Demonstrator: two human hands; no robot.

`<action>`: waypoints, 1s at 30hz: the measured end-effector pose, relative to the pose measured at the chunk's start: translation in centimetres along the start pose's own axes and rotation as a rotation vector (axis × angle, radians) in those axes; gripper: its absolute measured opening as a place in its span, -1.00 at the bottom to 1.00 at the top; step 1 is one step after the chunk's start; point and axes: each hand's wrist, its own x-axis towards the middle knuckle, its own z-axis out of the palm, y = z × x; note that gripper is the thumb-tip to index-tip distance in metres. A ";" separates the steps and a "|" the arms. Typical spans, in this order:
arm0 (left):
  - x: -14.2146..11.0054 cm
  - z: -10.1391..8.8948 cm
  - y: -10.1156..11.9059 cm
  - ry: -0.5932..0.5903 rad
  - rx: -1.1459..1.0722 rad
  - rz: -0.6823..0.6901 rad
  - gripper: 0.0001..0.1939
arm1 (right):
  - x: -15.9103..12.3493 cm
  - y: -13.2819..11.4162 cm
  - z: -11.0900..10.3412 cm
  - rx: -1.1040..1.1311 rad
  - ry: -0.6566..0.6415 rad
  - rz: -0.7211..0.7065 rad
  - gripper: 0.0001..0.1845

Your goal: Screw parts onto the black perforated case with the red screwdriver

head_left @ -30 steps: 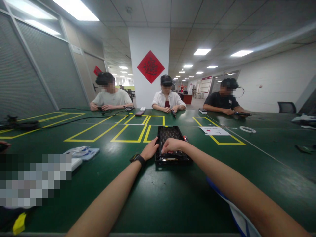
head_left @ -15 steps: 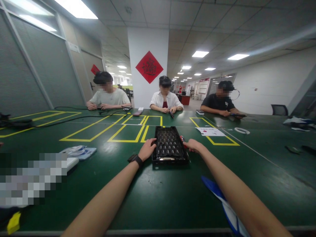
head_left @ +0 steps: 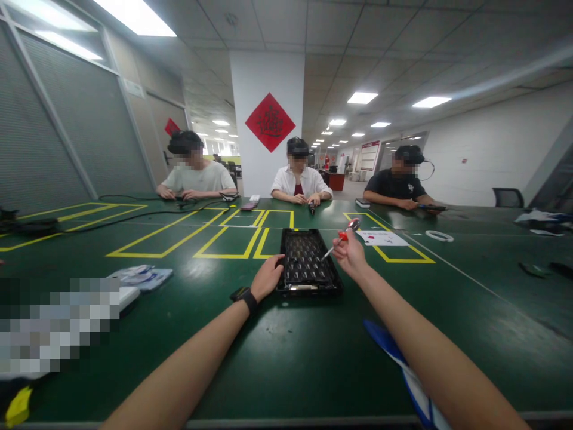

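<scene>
A black ribbed tray (head_left: 308,263) lies flat on the green table (head_left: 286,352) in front of me. My left hand (head_left: 267,277), with a black watch on its wrist, rests against the tray's left edge with fingers curled on it. My right hand (head_left: 350,254) is raised just right of the tray and pinches a small screwdriver (head_left: 341,236) with a red and silver handle. The screwdriver's thin tip points down and left over the tray.
Three people sit along the far side of the table with small items before them. A white sheet (head_left: 382,237) and a white tape ring (head_left: 439,236) lie to the right. Packets (head_left: 142,276) lie at the left, a blue-white strip (head_left: 412,376) near my right arm. Yellow tape boxes mark the table.
My right hand left the top of the tray, went to its right side, and has lifted up holding the screwdriver. My left hand stays at the tray's left edge.
</scene>
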 end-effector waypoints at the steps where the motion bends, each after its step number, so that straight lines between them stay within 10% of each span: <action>1: 0.0 -0.1 0.4 0.020 0.007 0.031 -0.61 | -0.5 -0.2 1.2 0.297 -0.048 -0.041 -0.57; 4: -0.2 -0.5 1.9 0.114 -0.014 0.175 -0.71 | -2.4 -0.2 4.4 0.556 -0.217 -0.005 -0.64; 7: -0.8 -0.8 3.4 -0.032 -0.133 0.213 -0.71 | -3.9 0.5 5.8 0.564 -0.258 -0.046 -0.62; 30: -1.4 -0.9 4.3 -0.201 -0.148 0.269 -0.73 | -4.4 1.0 5.3 0.451 -0.377 -0.132 -0.66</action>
